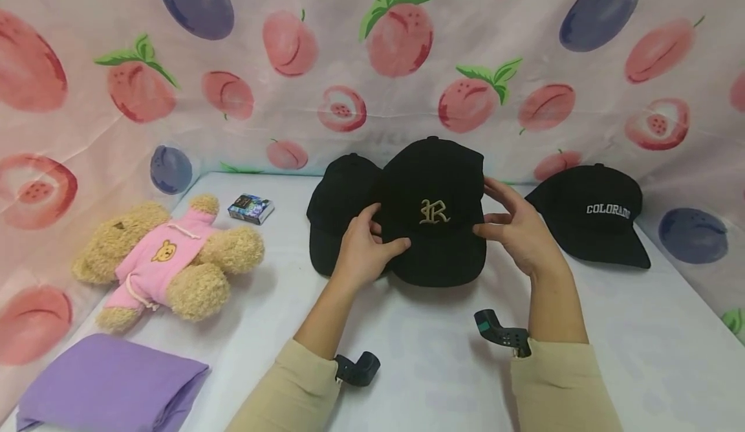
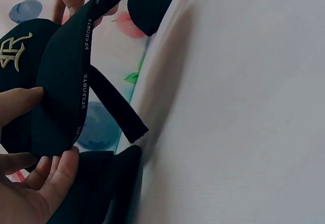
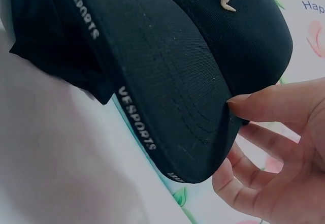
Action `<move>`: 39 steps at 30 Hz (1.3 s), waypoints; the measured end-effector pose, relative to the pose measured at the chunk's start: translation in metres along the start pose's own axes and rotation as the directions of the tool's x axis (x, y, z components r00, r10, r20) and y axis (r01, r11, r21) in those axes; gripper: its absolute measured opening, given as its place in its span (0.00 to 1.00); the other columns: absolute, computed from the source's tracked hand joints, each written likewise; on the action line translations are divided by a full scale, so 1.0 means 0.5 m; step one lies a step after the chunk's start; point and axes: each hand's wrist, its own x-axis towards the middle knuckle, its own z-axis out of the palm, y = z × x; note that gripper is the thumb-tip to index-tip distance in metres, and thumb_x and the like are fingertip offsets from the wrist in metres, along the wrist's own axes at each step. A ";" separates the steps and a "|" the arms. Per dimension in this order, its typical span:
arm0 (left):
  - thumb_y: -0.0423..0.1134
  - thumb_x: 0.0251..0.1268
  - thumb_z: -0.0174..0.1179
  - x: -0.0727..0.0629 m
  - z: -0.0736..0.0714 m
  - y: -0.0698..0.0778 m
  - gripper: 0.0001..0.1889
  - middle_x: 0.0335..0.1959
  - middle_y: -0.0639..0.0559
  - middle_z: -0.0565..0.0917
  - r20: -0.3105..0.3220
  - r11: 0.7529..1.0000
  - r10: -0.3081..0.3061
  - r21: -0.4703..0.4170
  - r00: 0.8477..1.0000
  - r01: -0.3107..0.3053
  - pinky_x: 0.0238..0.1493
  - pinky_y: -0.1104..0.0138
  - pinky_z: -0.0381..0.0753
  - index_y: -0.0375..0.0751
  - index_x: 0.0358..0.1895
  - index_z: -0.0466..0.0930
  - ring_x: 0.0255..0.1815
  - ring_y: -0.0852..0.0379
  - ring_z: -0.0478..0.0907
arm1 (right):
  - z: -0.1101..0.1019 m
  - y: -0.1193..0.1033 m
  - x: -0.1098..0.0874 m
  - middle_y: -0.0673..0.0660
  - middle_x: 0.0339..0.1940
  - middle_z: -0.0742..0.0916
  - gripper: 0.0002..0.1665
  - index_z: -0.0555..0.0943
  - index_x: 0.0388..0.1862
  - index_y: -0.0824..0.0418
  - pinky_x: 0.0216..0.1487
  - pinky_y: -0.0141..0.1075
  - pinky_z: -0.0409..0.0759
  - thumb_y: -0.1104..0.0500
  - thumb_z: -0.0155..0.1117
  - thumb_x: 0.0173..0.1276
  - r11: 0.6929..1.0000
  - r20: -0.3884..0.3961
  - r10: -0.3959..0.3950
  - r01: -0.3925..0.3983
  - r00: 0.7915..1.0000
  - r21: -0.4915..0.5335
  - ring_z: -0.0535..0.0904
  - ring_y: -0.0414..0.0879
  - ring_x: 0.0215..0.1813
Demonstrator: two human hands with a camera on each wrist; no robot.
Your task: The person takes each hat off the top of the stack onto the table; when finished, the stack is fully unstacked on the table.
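A black baseball cap (image 1: 436,173) with a gold embroidered R on its front is held up, brim forward, between both hands. My left hand (image 1: 362,248) grips its left side, thumb on top of the brim and fingers at the edge beneath. On the other side my right hand (image 1: 520,231) pinches it where brim meets crown, thumb in front and other fingers behind. White VESPORTS lettering runs along the brim edge (image 3: 136,117) in the right wrist view. A loose black strap (image 2: 118,104) hangs behind the brim in the left wrist view.
A second black cap (image 1: 343,193) stands behind, partly hidden. The black COLORADO cap (image 1: 599,189) sits at the right. Leftward lie a teddy bear (image 1: 169,257) in pink, a small patterned box (image 1: 250,208) and folded purple cloth (image 1: 110,383). A fruit-print sheet (image 1: 407,108) backs the white table (image 1: 431,354).
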 end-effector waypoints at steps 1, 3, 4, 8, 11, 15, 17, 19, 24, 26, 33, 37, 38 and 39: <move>0.47 0.59 0.74 0.002 0.000 0.000 0.45 0.51 0.45 0.75 0.000 1.000 0.001 -0.001 1.000 -0.001 0.50 0.59 0.75 0.44 0.78 0.64 0.48 0.51 0.73 | -0.001 0.000 0.001 0.48 0.86 0.61 0.56 0.53 0.86 0.39 0.57 0.33 0.77 0.66 0.69 0.67 1.000 0.000 0.002 -0.002 1.000 -0.005 0.74 0.50 0.64; 0.47 0.59 0.74 0.007 0.001 0.002 0.45 0.51 0.45 0.75 0.004 1.000 0.003 -0.005 1.000 -0.002 0.49 0.59 0.75 0.44 0.78 0.64 0.48 0.51 0.73 | -0.002 0.000 0.003 0.47 0.86 0.61 0.56 0.52 0.86 0.39 0.59 0.34 0.76 0.65 0.69 0.67 1.000 -0.003 0.006 -0.006 1.000 -0.012 0.74 0.50 0.65; 0.47 0.59 0.74 0.009 0.002 0.003 0.45 0.51 0.45 0.75 0.008 1.000 0.005 -0.005 1.000 -0.005 0.49 0.59 0.75 0.44 0.78 0.64 0.48 0.51 0.73 | -0.003 0.000 0.003 0.47 0.86 0.61 0.56 0.52 0.86 0.39 0.59 0.35 0.76 0.66 0.69 0.67 1.000 -0.004 0.008 -0.008 1.000 -0.009 0.74 0.50 0.65; 0.47 0.60 0.74 0.016 0.006 0.005 0.44 0.50 0.44 0.75 0.025 1.000 0.016 0.006 1.000 -0.016 0.49 0.59 0.75 0.42 0.78 0.63 0.48 0.50 0.72 | -0.006 0.007 0.006 0.48 0.86 0.60 0.56 0.52 0.86 0.39 0.57 0.31 0.77 0.67 0.68 0.67 1.000 0.001 0.018 -0.018 1.000 0.015 0.74 0.51 0.64; 0.46 0.60 0.73 0.022 0.013 0.009 0.45 0.50 0.44 0.75 0.039 1.000 0.022 0.019 0.999 -0.022 0.49 0.59 0.75 0.42 0.79 0.63 0.47 0.49 0.72 | -0.011 0.014 0.005 0.49 0.86 0.60 0.56 0.52 0.86 0.40 0.54 0.27 0.77 0.67 0.67 0.68 0.999 0.003 0.026 -0.026 1.000 0.027 0.74 0.51 0.63; 0.46 0.60 0.73 0.029 0.024 0.015 0.45 0.49 0.43 0.75 0.053 0.999 0.024 0.027 0.998 -0.026 0.48 0.58 0.75 0.41 0.79 0.62 0.46 0.49 0.72 | -0.020 0.024 0.005 0.51 0.86 0.60 0.56 0.52 0.86 0.42 0.51 0.24 0.78 0.68 0.67 0.68 0.999 -0.007 0.021 -0.021 1.000 0.026 0.74 0.50 0.61; 0.46 0.60 0.73 0.032 0.031 0.016 0.45 0.48 0.43 0.74 0.054 0.999 0.019 0.033 0.998 -0.021 0.48 0.58 0.74 0.41 0.79 0.63 0.46 0.49 0.71 | -0.023 0.030 0.006 0.52 0.86 0.60 0.56 0.52 0.86 0.42 0.50 0.24 0.79 0.68 0.66 0.68 1.000 -0.009 0.018 -0.018 1.000 0.026 0.74 0.50 0.61; 0.46 0.60 0.73 0.035 0.038 0.015 0.45 0.48 0.43 0.74 0.057 0.999 0.017 0.038 0.998 -0.019 0.48 0.58 0.74 0.41 0.79 0.63 0.46 0.49 0.71 | -0.027 0.037 0.006 0.52 0.86 0.60 0.55 0.52 0.86 0.42 0.50 0.24 0.80 0.68 0.66 0.68 0.999 -0.009 0.018 -0.017 1.000 0.029 0.74 0.50 0.60; 0.46 0.60 0.73 0.041 0.057 0.015 0.45 0.48 0.42 0.74 0.073 0.999 0.026 0.038 0.997 -0.029 0.49 0.58 0.73 0.40 0.79 0.62 0.46 0.49 0.70 | -0.040 0.052 0.002 0.54 0.86 0.60 0.55 0.52 0.86 0.44 0.49 0.23 0.80 0.69 0.66 0.68 0.999 -0.022 0.019 -0.018 1.000 0.028 0.74 0.50 0.60; 0.47 0.60 0.73 0.042 0.061 0.015 0.45 0.49 0.42 0.75 0.079 0.999 0.028 0.035 0.996 -0.031 0.50 0.58 0.73 0.41 0.79 0.62 0.47 0.50 0.70 | -0.044 0.056 0.001 0.55 0.86 0.60 0.55 0.52 0.86 0.44 0.49 0.23 0.80 0.69 0.66 0.67 1.000 -0.023 0.017 -0.017 1.000 0.026 0.74 0.49 0.59; 0.47 0.61 0.73 0.043 0.074 0.020 0.46 0.52 0.40 0.75 0.096 0.999 0.026 0.038 0.995 -0.030 0.52 0.56 0.74 0.40 0.80 0.61 0.49 0.49 0.70 | -0.055 0.066 0.002 0.55 0.86 0.59 0.56 0.50 0.87 0.44 0.48 0.23 0.80 0.68 0.66 0.68 1.000 -0.022 0.027 -0.027 0.999 0.003 0.73 0.48 0.60; 0.47 0.61 0.73 0.047 0.083 0.021 0.46 0.52 0.41 0.75 0.097 0.998 0.016 0.052 0.995 -0.021 0.55 0.55 0.75 0.41 0.80 0.61 0.51 0.48 0.72 | -0.059 0.071 0.003 0.56 0.86 0.59 0.56 0.49 0.87 0.45 0.48 0.23 0.80 0.68 0.66 0.69 1.000 -0.014 0.026 -0.026 1.000 -0.009 0.74 0.48 0.60; 0.47 0.61 0.73 0.048 0.085 0.020 0.46 0.53 0.41 0.75 0.099 0.998 0.012 0.053 0.995 -0.018 0.56 0.55 0.76 0.41 0.80 0.61 0.52 0.48 0.72 | -0.061 0.072 0.004 0.56 0.86 0.59 0.56 0.49 0.87 0.45 0.48 0.23 0.80 0.68 0.66 0.69 1.000 -0.010 0.024 -0.024 1.000 -0.011 0.74 0.48 0.60; 0.47 0.61 0.73 0.050 0.088 0.020 0.45 0.54 0.40 0.76 0.101 0.998 0.010 0.056 0.995 -0.016 0.57 0.54 0.76 0.41 0.80 0.61 0.54 0.47 0.73 | -0.063 0.074 0.004 0.56 0.86 0.59 0.55 0.50 0.87 0.45 0.48 0.23 0.80 0.67 0.66 0.69 1.000 -0.008 0.023 -0.023 1.000 -0.016 0.74 0.48 0.60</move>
